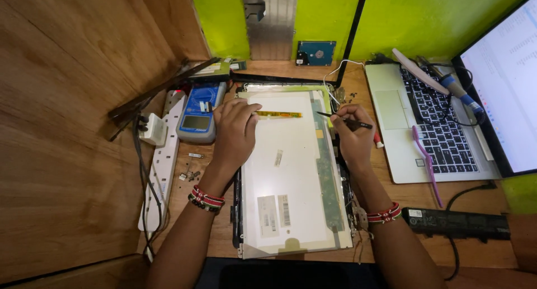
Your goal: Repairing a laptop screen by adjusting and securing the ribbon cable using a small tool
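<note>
Desk edge hidden beneath bare screen panel

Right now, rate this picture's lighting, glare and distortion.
Head view: even, soft light; the open laptop's screen is blown out to near white; wide-lens bending curves the wooden wall at left; both hands, left and right, look sharp.

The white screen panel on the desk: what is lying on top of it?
On the screen panel rests the left hand, beside a yellow strip. Two pale stickers sit lower down. What lies beneath the palm is covered.
</note>
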